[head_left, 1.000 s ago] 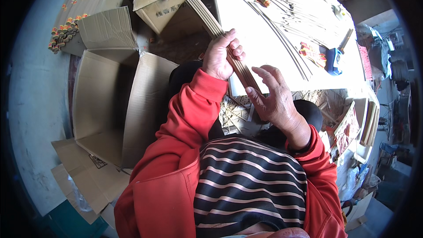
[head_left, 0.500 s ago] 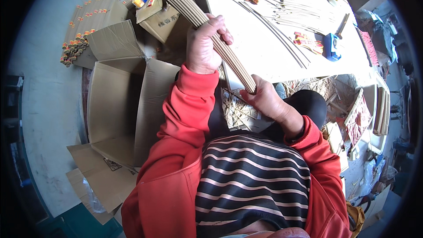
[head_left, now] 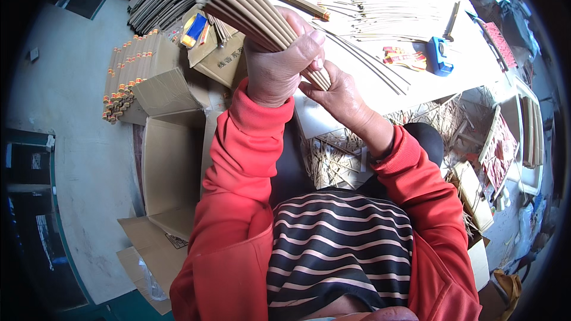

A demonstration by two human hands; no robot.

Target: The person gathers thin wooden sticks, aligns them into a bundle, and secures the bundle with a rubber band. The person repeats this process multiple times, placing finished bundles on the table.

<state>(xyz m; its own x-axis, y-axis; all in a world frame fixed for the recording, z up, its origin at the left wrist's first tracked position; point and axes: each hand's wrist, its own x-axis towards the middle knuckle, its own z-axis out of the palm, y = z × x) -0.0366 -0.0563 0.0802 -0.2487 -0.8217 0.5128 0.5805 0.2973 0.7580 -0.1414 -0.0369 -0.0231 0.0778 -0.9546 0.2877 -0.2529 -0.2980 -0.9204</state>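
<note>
My left hand [head_left: 278, 59] is wrapped around a thick bundle of long tan sticks [head_left: 247, 6] that slants up and to the left, raised in front of me. My right hand [head_left: 339, 92] holds the lower end of the same bundle just below my left fingers. Both sleeves are red. The bundle's lower tip is hidden between the two hands.
A white table [head_left: 416, 77] ahead carries spread-out thin sticks [head_left: 380, 0], a blue tape dispenser [head_left: 439, 54] and small red packets [head_left: 399, 54]. An open cardboard box [head_left: 169, 166] stands on the floor at my left, with stacked stick bundles [head_left: 128, 71] beyond it. Cluttered boxes sit at the right.
Both hands lifted the stick bundle higher and closer to the camera. My right hand moved from the side of the sticks to gripping their lower end.
</note>
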